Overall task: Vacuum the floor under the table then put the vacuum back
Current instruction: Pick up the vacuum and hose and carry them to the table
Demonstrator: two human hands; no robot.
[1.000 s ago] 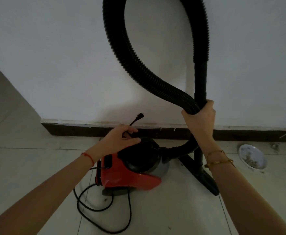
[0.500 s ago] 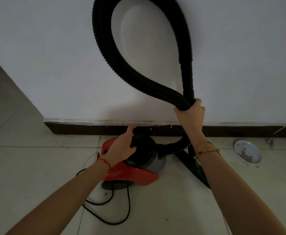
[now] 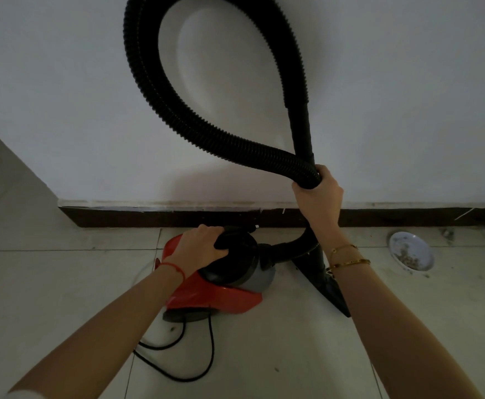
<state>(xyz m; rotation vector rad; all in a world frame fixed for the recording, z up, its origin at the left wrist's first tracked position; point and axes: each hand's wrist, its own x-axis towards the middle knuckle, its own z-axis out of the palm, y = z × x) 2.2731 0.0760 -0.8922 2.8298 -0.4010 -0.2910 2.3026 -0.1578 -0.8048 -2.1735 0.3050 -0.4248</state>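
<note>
I see one white wall filling the upper half of my view, with one dark baseboard along its foot, and below that a floor of pale tiles.

Next in size, one black ribbed hose rises in a tall loop against the wall, its far end joining one straight black wand that runs down to a floor nozzle resting on the tiles just right of the machine.

There is one vacuum, red-bodied with a black rounded top and a grey collar, sitting on the floor close to the baseboard, roughly centre frame. The hose plugs into its right side. One black power cord trails from underneath it in loose curves toward me across the tiles.

Two hands, both mine. My left hand lies over the black top of the vacuum, fingers curled around its upper edge and gripping it; a red string sits on that wrist. My right hand is wrapped tight around the hose and the wand together where they cross, fingers closed about both; two gold bangles are on that wrist.

One container: a small white dish on the floor at the right, near the baseboard and well apart from the vacuum. It holds a scatter of small brownish bits; I cannot tell what they are.
</note>
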